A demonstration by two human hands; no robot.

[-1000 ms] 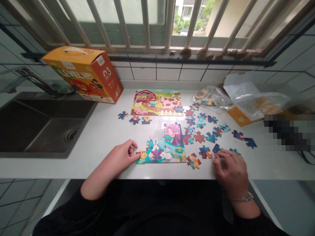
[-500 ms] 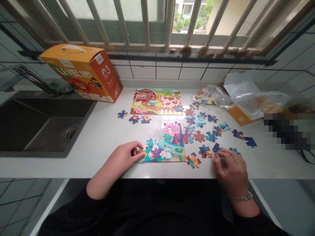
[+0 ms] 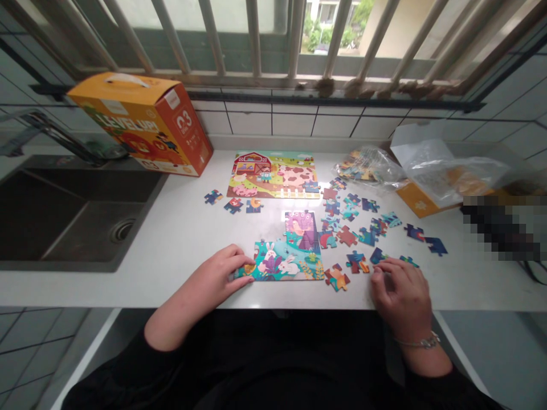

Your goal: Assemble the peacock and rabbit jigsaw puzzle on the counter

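A partly joined jigsaw puzzle (image 3: 273,265) with rabbits and a purple bird section lies near the counter's front edge. At its lower left, my left hand (image 3: 224,270) pinches a teal and orange puzzle piece (image 3: 248,269) between thumb and fingers, right against the joined part. My right hand (image 3: 404,296) rests curled on the counter, its fingertips beside a dark blue puzzle piece (image 3: 378,256); anything inside its fingers is hidden. An orange and brown piece (image 3: 337,278) and a blue and orange piece (image 3: 357,262) lie between the puzzle and that hand.
A finished farm puzzle (image 3: 273,176) lies farther back. Several loose pieces spread to the right, with a few at left. An orange box (image 3: 145,125) stands beside the sink (image 3: 81,250). A plastic bag of pieces (image 3: 367,168) and an open carton (image 3: 421,196) sit at back right.
The fingers of my left hand have closed more on the piece at the puzzle's lower left corner. My right hand has stayed where it was.
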